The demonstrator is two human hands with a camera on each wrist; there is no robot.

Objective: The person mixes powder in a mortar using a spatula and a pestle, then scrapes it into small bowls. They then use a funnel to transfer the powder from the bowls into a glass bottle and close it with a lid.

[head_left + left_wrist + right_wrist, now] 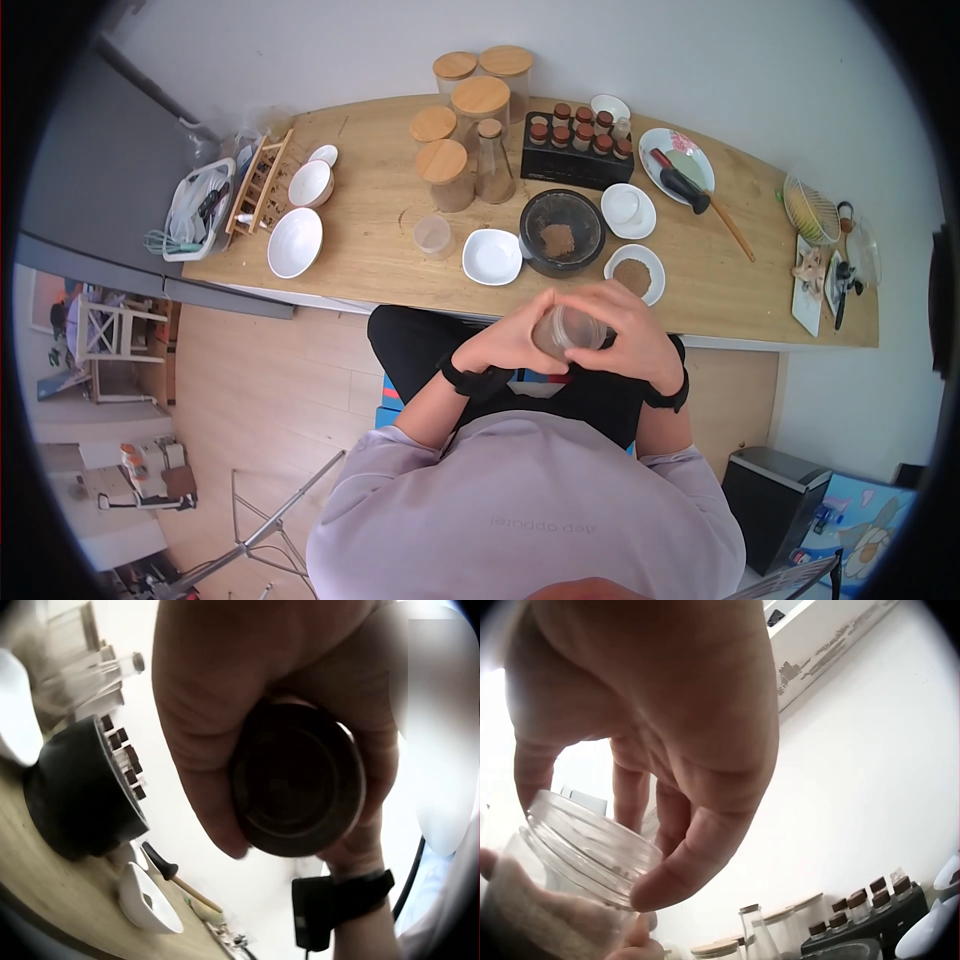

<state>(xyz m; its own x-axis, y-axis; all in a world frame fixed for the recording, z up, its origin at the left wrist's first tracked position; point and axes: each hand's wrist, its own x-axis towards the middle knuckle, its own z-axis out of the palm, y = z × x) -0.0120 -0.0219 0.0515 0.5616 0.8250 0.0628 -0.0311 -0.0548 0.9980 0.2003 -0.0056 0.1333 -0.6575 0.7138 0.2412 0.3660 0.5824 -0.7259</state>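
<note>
A clear jar (568, 333) is held between both hands, over the lap near the table's front edge. My left hand (505, 338) curls round its body. The right hand (640, 342) grips it from the other side; in the right wrist view its fingers (679, 874) and thumb span the threaded rim of the jar (577, 855), where no lid shows. Brownish matter shows low in the glass. From the left wrist view, the round base of the jar (296, 784) looks dark between the fingers.
On the table (380, 200) stand a black mortar (563, 262) with brown powder, a square white dish (492, 257), a bowl of brown powder (655, 280), a small clear container (433, 236), wood-lidded jars (446, 185) and a black spice rack (575, 165).
</note>
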